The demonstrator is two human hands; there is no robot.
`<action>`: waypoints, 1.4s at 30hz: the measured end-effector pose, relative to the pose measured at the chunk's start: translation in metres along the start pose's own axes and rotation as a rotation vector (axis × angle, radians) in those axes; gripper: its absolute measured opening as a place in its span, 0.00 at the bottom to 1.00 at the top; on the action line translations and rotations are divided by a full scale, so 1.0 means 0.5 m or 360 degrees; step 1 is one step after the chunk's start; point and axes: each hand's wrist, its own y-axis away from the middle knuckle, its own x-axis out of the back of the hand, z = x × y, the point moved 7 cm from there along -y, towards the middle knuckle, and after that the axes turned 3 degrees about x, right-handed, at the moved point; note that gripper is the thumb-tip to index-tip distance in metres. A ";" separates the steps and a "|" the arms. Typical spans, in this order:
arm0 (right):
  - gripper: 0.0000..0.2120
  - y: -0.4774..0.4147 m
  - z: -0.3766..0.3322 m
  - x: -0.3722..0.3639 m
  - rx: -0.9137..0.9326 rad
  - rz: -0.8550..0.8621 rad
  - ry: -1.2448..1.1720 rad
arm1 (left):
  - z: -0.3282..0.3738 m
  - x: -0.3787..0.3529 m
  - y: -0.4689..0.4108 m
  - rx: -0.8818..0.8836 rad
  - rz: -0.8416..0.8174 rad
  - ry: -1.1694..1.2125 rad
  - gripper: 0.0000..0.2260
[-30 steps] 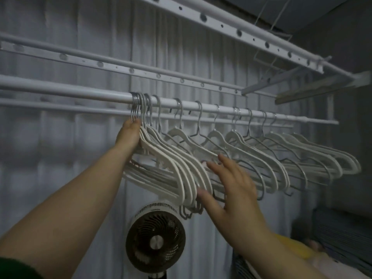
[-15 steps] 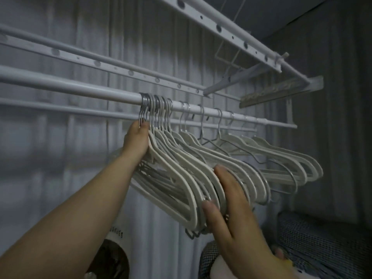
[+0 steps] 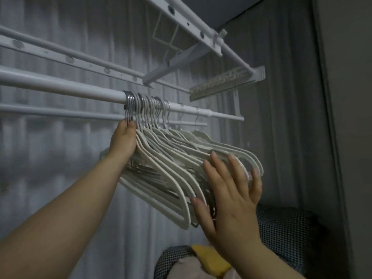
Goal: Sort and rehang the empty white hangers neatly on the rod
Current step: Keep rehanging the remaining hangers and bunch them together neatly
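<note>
Several empty white hangers with metal hooks hang packed together on the white rod. Their hooks bunch just right of the rod's middle, and two more hooks sit a little apart toward the rod's right end. My left hand presses against the left side of the bunch, just under the hooks. My right hand lies flat with spread fingers on the right shoulders of the hangers. Neither hand curls round a hanger.
More white rails of the drying rack run above and behind the rod. A bracket joins them at the right. A grey curtain hangs behind. Below right lie a checked cushion and a yellow item.
The hangers that were spread along the rod are now pushed left into one tight bunch. My right hand has slid up and right onto their outer shoulders. The view has turned right.
</note>
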 end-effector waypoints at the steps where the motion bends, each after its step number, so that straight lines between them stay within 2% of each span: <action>1: 0.27 0.001 0.023 -0.010 0.0003 -0.0003 0.0019 | -0.001 -0.019 -0.004 -0.0004 0.0028 -0.0015 0.18; 10: 0.27 -0.005 0.226 -0.099 0.0138 -0.0011 -0.0145 | -0.012 -0.202 -0.049 0.0056 0.0139 -0.0076 0.18; 20: 0.27 -0.013 0.398 -0.184 0.0137 -0.0018 -0.0306 | -0.027 -0.354 -0.100 0.0071 0.0198 -0.0104 0.18; 27: 0.26 -0.011 0.439 -0.224 0.0203 0.0031 -0.0382 | -0.048 -0.379 -0.137 0.0047 0.0295 -0.0179 0.19; 36: 0.25 -0.015 0.433 -0.199 0.0247 0.0161 -0.0476 | -0.049 -0.350 -0.142 0.0055 0.0378 -0.0230 0.19; 42: 0.25 -0.013 0.431 -0.184 0.0233 0.0110 -0.0572 | -0.043 -0.339 -0.116 0.0067 0.0377 -0.0071 0.18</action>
